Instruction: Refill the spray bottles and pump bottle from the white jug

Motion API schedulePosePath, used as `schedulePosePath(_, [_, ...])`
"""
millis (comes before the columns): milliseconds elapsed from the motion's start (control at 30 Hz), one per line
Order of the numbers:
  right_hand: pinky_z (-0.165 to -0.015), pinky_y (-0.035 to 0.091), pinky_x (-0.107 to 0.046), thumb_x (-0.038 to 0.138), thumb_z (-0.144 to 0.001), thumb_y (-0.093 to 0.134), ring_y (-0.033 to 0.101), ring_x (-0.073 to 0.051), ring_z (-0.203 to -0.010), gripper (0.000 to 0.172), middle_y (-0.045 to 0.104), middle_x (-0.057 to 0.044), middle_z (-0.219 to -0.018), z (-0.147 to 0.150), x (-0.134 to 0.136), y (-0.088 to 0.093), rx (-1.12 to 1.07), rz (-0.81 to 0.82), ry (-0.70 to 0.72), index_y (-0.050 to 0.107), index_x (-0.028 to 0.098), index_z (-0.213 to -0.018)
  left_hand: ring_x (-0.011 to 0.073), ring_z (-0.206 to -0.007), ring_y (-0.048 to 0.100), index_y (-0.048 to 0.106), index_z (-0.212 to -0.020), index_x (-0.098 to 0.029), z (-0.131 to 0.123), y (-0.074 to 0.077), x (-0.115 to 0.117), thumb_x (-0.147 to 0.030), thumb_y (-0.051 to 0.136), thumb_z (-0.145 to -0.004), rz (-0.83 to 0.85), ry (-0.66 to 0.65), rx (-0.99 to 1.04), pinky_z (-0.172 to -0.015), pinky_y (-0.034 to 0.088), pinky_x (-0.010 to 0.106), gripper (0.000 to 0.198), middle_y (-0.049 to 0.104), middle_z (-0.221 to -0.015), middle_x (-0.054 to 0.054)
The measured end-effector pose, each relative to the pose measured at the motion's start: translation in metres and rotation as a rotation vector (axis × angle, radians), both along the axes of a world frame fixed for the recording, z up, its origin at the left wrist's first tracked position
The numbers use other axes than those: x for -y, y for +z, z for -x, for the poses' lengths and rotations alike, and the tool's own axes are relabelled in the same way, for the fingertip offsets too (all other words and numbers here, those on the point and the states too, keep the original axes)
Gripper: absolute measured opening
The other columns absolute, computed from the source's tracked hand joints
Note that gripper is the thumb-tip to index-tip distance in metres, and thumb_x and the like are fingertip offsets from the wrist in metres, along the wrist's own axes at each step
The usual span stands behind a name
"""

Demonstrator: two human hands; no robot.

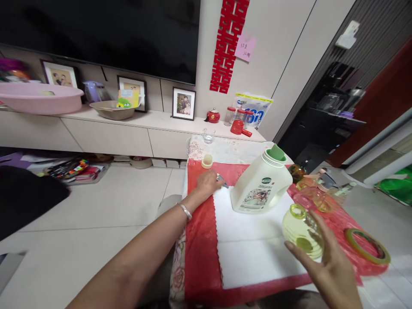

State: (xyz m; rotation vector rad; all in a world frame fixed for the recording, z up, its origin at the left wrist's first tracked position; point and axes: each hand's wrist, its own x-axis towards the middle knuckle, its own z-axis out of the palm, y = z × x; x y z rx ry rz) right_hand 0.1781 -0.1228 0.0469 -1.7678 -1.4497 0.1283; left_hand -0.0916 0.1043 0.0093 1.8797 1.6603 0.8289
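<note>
On the table, my left hand (207, 185) has its fingers curled down at a small grey object (222, 180), whose kind I cannot make out. My right hand (331, 257) wraps around a clear yellow-green bottle (302, 234) with an uncapped neck, thumb on the near side and fingers on the far side. A large white detergent jug (257, 184) with a green spout stands upright between my hands, on a white sheet with a scalloped edge (247, 257). Just beyond my left hand sits a pale cream cap (207, 161).
A roll of tape (367, 245) lies at the table's right, near several clear bottles (317, 193). A glass cup (208, 135) stands at the far edge. Behind, a low cabinet bears a red pot (237, 127), a basin (41, 98) and framed photos (183, 104).
</note>
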Motion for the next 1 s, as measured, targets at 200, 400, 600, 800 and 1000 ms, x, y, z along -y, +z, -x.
schedulePosePath(200, [-0.115, 0.037, -0.058, 0.066, -0.073, 0.073, 0.047, -0.037, -0.135, 0.094, 0.044, -0.009, -0.152, 0.043, 0.022, -0.026, -0.321, 0.119, 0.011, 0.039, 0.029, -0.152, 0.0286, -0.1, 0.068, 0.072, -0.079, -0.02, -0.02, -0.009, 0.002, -0.019, 0.077, -0.066, 0.089, 0.012, 0.095, -0.082, 0.05, 0.033, 0.014, 0.076, -0.095, 0.011])
schedulePosePath(400, [-0.12, 0.033, -0.053, 0.058, -0.08, 0.071, 0.042, -0.034, -0.14, 0.089, 0.042, -0.01, -0.153, 0.055, 0.029, -0.047, -0.394, 0.106, 0.131, 0.035, 0.025, -0.154, 0.0239, -0.088, 0.068, 0.071, -0.079, -0.019, -0.002, 0.0, 0.007, -0.024, 0.074, -0.074, 0.121, 0.109, 0.484, -0.077, 0.052, 0.031, 0.008, 0.071, -0.076, 0.004])
schedulePosePath(600, [-0.116, 0.039, -0.052, 0.05, -0.085, 0.068, 0.04, -0.034, -0.142, 0.082, 0.041, -0.012, -0.154, 0.073, 0.022, -0.062, -0.327, 0.087, 0.312, 0.034, 0.024, -0.156, 0.0116, -0.07, 0.065, 0.065, -0.09, -0.012, 0.022, 0.026, 0.039, -0.024, 0.058, -0.094, 0.172, 0.125, 1.035, -0.069, 0.056, 0.024, 0.014, 0.068, -0.08, 0.005])
schedulePosePath(800, [-0.092, 0.059, -0.043, 0.046, -0.091, 0.063, 0.055, -0.03, -0.126, 0.074, 0.049, -0.01, -0.144, 0.09, 0.012, -0.056, -0.031, 0.014, 0.415, 0.031, 0.03, -0.155, 0.0073, -0.079, 0.067, 0.06, -0.087, -0.014, 0.038, 0.06, 0.071, -0.01, 0.039, -0.102, 0.214, 0.214, 1.848, -0.083, 0.059, 0.021, 0.026, 0.066, -0.085, 0.004])
schedulePosePath(1000, [-0.092, 0.056, -0.05, 0.045, -0.092, 0.061, 0.051, -0.03, -0.123, 0.071, 0.048, -0.012, -0.137, 0.092, 0.011, -0.051, 0.078, 0.0, 0.36, 0.03, 0.03, -0.154, 0.0104, -0.085, 0.069, 0.061, -0.106, -0.013, 0.032, 0.065, 0.09, -0.013, 0.039, -0.103, 0.268, 0.237, 2.129, -0.087, 0.062, 0.026, 0.023, 0.067, -0.096, 0.007])
